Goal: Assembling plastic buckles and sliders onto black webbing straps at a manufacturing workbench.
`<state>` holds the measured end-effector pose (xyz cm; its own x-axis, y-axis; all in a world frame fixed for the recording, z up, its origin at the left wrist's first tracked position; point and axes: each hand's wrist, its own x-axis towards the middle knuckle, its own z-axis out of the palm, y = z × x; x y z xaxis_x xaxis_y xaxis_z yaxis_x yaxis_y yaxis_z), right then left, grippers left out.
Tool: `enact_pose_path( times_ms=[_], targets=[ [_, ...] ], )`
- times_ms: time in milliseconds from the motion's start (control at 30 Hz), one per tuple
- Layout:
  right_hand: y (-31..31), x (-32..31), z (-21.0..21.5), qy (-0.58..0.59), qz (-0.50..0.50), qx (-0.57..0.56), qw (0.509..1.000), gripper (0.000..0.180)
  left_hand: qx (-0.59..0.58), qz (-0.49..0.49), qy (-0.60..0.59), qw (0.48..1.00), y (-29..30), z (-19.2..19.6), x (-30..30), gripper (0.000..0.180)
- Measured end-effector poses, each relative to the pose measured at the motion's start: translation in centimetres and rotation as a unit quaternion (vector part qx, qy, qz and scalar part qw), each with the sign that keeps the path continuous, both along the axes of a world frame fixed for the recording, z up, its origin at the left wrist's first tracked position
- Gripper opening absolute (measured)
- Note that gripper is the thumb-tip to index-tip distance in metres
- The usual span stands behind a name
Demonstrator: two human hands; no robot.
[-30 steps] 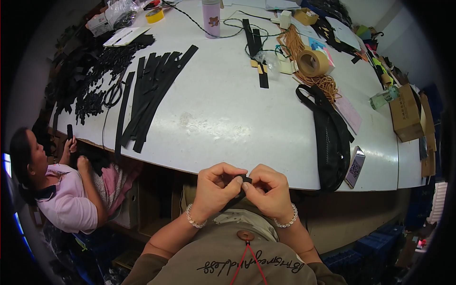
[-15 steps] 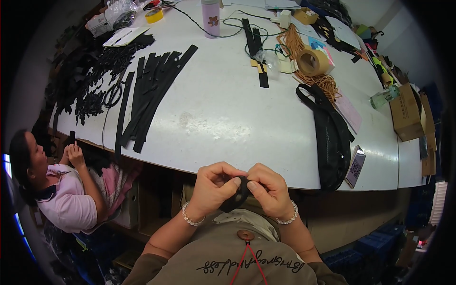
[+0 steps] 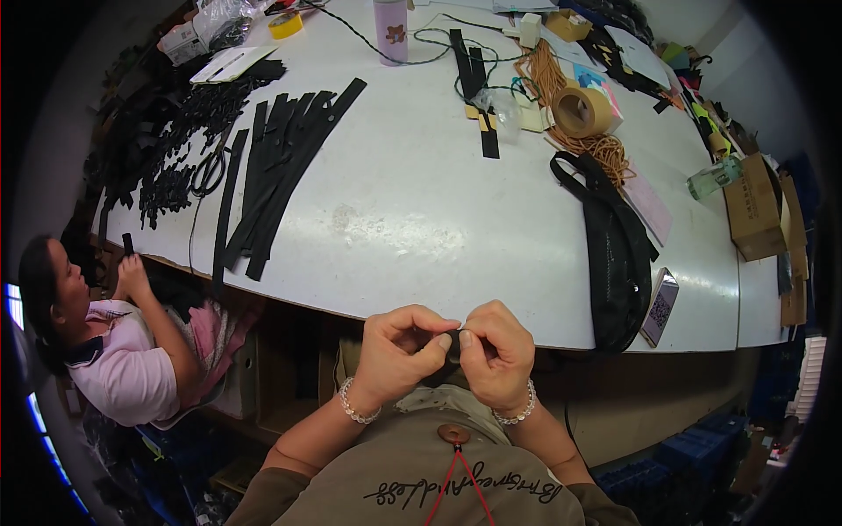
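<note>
Both hands, left hand and right hand, pinched one small black piece between their fingertips, just below the white table's near edge, above the lap.

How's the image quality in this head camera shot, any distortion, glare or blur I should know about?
Head view: strong fisheye bend, so the white table edge curves and the corners go black. Lighting is even and soft, with a faint sheen on the tabletop. The left hand and right hand are sharp, but the small dark piece pinched between their fingers is too small to make out.
</note>
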<state>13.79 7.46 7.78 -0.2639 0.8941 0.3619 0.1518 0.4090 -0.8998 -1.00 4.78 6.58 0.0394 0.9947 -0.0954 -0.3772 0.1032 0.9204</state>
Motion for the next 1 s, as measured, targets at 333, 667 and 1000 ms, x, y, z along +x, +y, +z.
enact_pose_path(
  times_ms=[333, 667, 1000],
  targets=[
    [-0.2, 0.3, -0.8, 0.012, -0.018, 0.048, 0.999, 0.004, 0.088, 0.050, 0.075, 0.992, -0.4, 0.1, 0.0, 0.017],
    [0.0, 1.6, -0.4, -0.039, 0.073, 0.055, 0.995, 0.006, 0.158, 0.026, 0.155, 0.975, -0.6, -0.8, -1.3, 0.019],
    [-3.1, 3.6, -6.0, -0.027, 0.088, -0.233, 0.968, 0.008, -0.158, -0.013, -0.005, 0.987, -3.7, -6.1, 0.7, 0.016]
  ],
)
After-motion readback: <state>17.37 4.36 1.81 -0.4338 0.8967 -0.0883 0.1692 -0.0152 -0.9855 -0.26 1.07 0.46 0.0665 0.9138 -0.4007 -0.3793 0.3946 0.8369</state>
